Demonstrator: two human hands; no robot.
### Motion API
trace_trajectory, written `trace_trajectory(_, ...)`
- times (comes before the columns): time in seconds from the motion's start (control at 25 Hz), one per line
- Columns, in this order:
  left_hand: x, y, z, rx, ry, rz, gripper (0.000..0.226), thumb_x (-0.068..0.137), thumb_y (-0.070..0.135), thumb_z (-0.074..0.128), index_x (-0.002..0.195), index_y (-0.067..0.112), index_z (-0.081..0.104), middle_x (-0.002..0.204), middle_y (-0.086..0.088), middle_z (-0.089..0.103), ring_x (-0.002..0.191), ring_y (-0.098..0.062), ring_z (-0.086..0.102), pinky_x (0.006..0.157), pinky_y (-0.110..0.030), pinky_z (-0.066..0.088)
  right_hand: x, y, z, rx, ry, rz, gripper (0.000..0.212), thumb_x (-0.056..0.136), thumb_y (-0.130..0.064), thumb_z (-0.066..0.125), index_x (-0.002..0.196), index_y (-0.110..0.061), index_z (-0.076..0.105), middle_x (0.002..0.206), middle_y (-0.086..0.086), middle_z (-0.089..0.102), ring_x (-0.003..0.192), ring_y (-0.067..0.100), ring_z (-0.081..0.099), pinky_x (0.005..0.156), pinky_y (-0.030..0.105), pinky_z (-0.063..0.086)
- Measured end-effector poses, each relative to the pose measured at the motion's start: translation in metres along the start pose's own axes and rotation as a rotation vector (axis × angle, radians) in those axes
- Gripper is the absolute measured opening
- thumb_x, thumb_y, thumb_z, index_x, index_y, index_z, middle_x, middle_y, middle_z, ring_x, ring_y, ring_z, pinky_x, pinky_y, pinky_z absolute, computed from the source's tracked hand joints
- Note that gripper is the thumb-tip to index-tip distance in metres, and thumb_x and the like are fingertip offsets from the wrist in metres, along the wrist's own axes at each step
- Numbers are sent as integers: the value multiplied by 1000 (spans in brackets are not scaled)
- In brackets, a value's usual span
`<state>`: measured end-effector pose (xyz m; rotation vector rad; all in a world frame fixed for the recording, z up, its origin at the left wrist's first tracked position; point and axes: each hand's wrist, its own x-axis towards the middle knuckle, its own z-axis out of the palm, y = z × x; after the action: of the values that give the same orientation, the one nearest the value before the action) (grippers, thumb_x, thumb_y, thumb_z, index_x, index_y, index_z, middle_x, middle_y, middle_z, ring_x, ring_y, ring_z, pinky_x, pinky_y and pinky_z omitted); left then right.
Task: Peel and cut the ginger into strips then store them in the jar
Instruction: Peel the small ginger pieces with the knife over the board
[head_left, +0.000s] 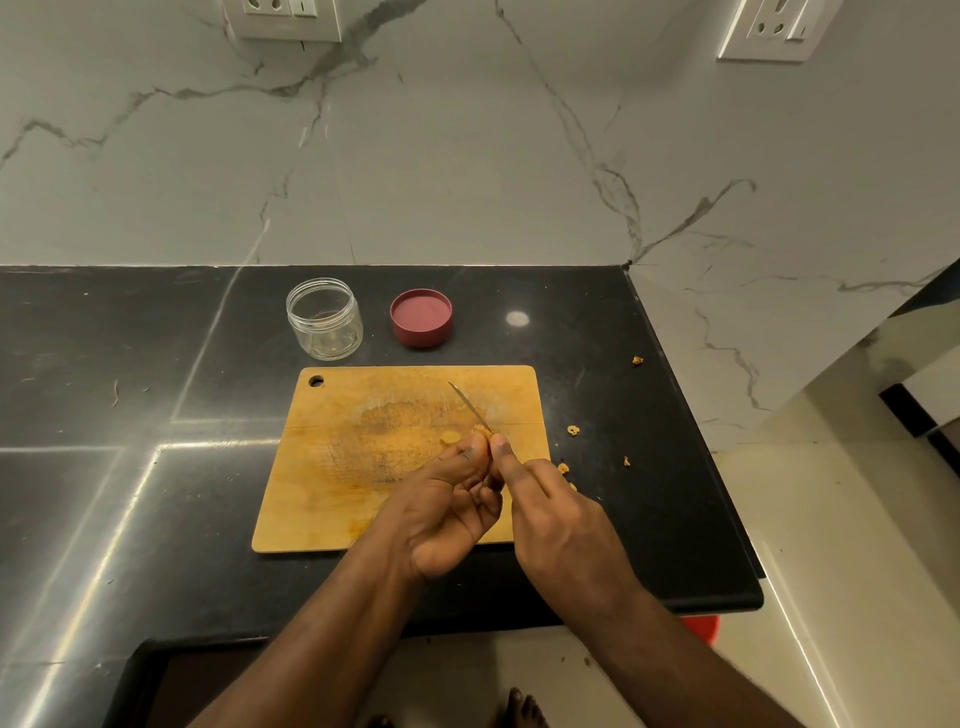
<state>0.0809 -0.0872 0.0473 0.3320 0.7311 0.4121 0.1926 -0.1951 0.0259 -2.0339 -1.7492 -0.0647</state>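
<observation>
my left hand pinched the small ginger above the cutting board, so peelings would land there; my right hand gripped the knife, blade against it; the open jar waited behind, lid beside it.

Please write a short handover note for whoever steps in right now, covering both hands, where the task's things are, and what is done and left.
Left hand: pinches the small ginger piece over the cutting board.
Right hand: grips the knife, blade at the ginger.
Jar: open and upright behind the board, looks about empty; its red lid lies beside it, inner side up.
Done: some peeling; peel scraps lie on the counter right of the board, and one ginger bit lies on the board.
Left: finish peeling, cut strips, fill jar, close lid.
</observation>
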Motion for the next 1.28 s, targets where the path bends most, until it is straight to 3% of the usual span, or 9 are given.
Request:
trace_trajectory(0.16, 5, 0, 0, -2, 13, -45, 24, 84, 28, 75, 98, 10, 70, 88, -4, 68, 71, -11, 64, 60, -19, 50, -4, 7, 1, 11, -17, 16, 64, 98, -14, 52, 155, -27, 26, 104, -4, 55, 61, 12, 50, 48, 32, 52)
trace_trajectory(0.32, 8, 0, 6, 38, 32, -33, 19, 80, 17, 77, 93, 7, 69, 87, -7, 68, 72, -11, 65, 63, -18, 56, -9, 14, 0, 43, -10, 27, 66, 96, -10, 55, 154, -27, 29, 104, -4, 55, 65, 12, 51, 51, 31, 53)
trace_trajectory(0.56, 8, -4, 5, 95, 3, -27, 33, 89, -10, 57, 120, -3, 65, 103, -15, 73, 84, -18, 70, 73, -21, 59, -14, 24, -3, 198, 10, 114, 62, 97, -9, 57, 151, -32, 35, 99, -12, 50, 69, 11, 53, 53, 23, 50)
trace_trajectory(0.76, 20, -11, 24, 300, -40, -101, 39, 90, -10, 50, 121, 7, 68, 103, -11, 70, 80, -14, 65, 71, -21, 54, -24, 51, -7, 299, -7, 262, 58, 101, -15, 49, 150, -40, 33, 99, -15, 49, 86, 4, 55, 65, 22, 50)
trace_trajectory(0.88, 32, -21, 31, 393, -35, -138, 42, 90, -10, 51, 122, 11, 69, 108, -11, 69, 79, -13, 66, 72, -22, 53, -29, 62, -8, 302, -26, 367, 55, 101, -16, 49, 150, -39, 35, 96, -15, 51, 87, 1, 55, 67, 19, 49)
trace_trajectory(1.04, 34, -25, 24, 439, -18, -111, 39, 93, -12, 53, 121, 11, 69, 112, -13, 73, 86, -17, 70, 73, -24, 57, -33, 68, -6, 375, -59, 528, 48, 102, -23, 50, 147, -36, 41, 114, -17, 58, 98, -10, 53, 78, 7, 41)
trace_trajectory(1.12, 32, -23, 19, 463, -7, -83, 38, 93, -12, 56, 120, 11, 68, 115, -15, 73, 90, -19, 71, 75, -25, 58, -33, 69, -7, 514, -69, 614, 45, 101, -21, 52, 143, -37, 47, 124, -18, 60, 102, -6, 57, 86, 12, 45)
trace_trajectory(1.2, 30, -21, 17, 520, -18, -87, 40, 92, -12, 57, 119, 14, 70, 117, -17, 71, 91, -21, 70, 75, -27, 58, -29, 67, -8, 696, -54, 725, 44, 99, -17, 56, 137, -38, 54, 116, -13, 66, 93, 2, 63, 81, 23, 53)
trace_trajectory(1.28, 28, -22, 18, 558, -55, -106, 43, 92, -10, 58, 123, 18, 69, 116, -17, 71, 90, -21, 69, 77, -28, 57, -22, 63, -10, 867, -26, 810, 43, 96, -10, 57, 132, -35, 58, 99, -6, 70, 69, 2, 60, 61, 22, 50)
